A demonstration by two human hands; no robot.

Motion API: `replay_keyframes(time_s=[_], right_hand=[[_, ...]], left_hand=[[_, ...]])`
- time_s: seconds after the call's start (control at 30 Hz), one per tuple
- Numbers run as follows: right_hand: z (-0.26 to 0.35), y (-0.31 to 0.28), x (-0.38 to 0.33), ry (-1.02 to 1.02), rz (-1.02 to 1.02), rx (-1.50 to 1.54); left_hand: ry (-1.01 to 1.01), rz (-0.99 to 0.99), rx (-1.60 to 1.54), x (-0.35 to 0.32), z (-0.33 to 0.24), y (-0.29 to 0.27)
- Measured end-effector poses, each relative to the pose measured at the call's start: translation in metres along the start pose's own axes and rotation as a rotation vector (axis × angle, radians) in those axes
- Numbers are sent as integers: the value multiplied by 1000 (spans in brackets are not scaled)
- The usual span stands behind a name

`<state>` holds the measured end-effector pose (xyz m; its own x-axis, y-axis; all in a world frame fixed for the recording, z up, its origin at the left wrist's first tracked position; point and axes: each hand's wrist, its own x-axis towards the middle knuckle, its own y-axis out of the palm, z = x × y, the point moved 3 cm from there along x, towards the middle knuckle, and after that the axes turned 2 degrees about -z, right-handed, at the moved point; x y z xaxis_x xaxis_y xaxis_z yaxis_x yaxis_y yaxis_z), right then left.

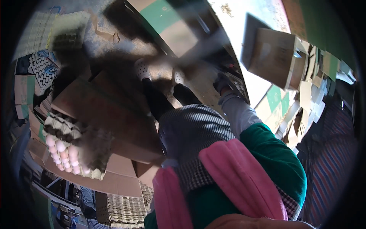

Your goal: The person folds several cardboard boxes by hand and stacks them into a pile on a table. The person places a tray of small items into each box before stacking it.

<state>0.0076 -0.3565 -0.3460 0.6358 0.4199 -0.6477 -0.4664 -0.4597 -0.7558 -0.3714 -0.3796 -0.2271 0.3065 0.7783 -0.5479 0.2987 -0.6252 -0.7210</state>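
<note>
My right hand (223, 83), in a dark glove with a pale sleeve above it, reaches forward and down beside a cardboard surface (206, 86). It is in shadow and blurred, so its fingers and anything in them cannot be made out. A dark space with the edge of a patterned tray (238, 84) lies just right of it. My left hand does not show. At my left stands a large brown carton (110, 114) with its flaps spread. On its near left side sits a stack of egg trays (95, 152), with pink-brown eggs (63, 154) in it.
A closed carton (270, 57) stands on a bright surface at the right, with flattened cardboard (305, 99) behind it. More egg trays (124, 208) are stacked at lower left, others (68, 32) at far left. A green-and-brown carton (167, 24) is ahead of my feet.
</note>
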Motion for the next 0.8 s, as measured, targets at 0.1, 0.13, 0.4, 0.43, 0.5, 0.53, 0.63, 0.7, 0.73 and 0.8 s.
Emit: replay_keyframes(time_s=[0.1,0.13,0.4,0.43,0.5,0.53,0.63,0.7,0.73,0.8], right_hand=[[-9,28,43,37,9,-69],[-8,34,54,33,15,-83],[58,19,1,-192,199,637],[81,9,-28,-233,307,856],[125,-18,-81,-286,454,1192],[144,-31,-104,-286,457,1362],[203,-84,-157,-354,546,1767],[240,-143,-173,-375,637,1924],[254,-165,-172,-403,553,1770],[280,-192,-158,-487,557,1698]], left_hand=[[21,37,-15,-1,0,4],[15,34,-26,1,-1,5],[-95,54,-214,30,-6,0],[-153,32,-286,36,-3,4],[-285,-11,-512,57,3,3],[-244,-4,-495,89,-5,-12],[-170,-48,-1469,156,-64,-99],[-196,-162,-1618,185,-107,-183],[-184,-190,-1610,195,-114,-206],[-130,-233,-1602,217,-130,-254]])
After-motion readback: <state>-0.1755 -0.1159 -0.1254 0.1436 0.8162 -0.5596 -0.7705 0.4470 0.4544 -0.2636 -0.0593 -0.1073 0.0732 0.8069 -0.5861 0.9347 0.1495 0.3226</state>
